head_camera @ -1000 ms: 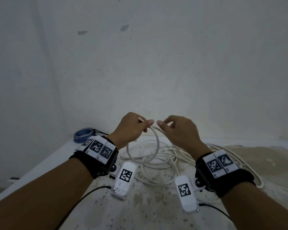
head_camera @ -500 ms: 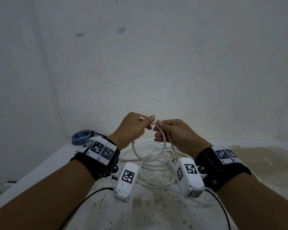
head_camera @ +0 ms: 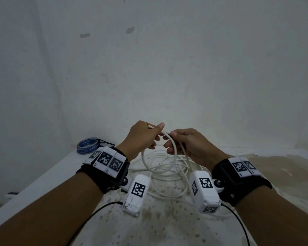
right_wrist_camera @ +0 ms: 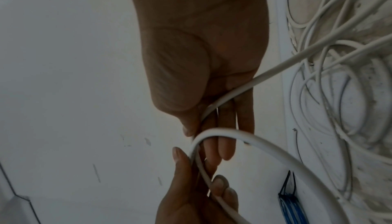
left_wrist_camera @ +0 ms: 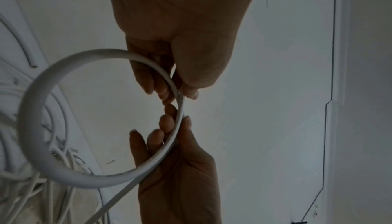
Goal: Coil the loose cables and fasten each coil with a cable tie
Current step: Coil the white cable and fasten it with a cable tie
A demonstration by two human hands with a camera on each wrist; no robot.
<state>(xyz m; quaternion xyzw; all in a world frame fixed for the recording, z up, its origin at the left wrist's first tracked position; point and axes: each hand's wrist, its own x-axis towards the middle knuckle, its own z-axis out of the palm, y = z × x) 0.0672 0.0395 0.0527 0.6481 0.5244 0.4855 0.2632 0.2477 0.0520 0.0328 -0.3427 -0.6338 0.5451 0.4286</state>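
Note:
A thick white cable [head_camera: 158,172] hangs as one round loop between my two hands, held above the table. My left hand [head_camera: 157,133] pinches the top of the loop between thumb and fingers, with the cable's end poking out past the thumb. My right hand [head_camera: 170,139] pinches the cable right beside it, thumb on top. The left wrist view shows the loop [left_wrist_camera: 27,110] curving from my left hand [left_wrist_camera: 180,92] into my right hand [left_wrist_camera: 178,127]. The rest of the cable [head_camera: 169,185] lies in a loose tangle on the table below.
A blue cable coil [head_camera: 86,148] bound with a black tie lies at the table's far left corner, also seen as the blue coil [right_wrist_camera: 292,209]. The stained white table [head_camera: 167,228] ends at a plain wall [head_camera: 149,68] just beyond my hands.
My right hand has moved left up against my left hand and rolled inward. The loop now hangs from both hands, and a second strand runs down from the right hand.

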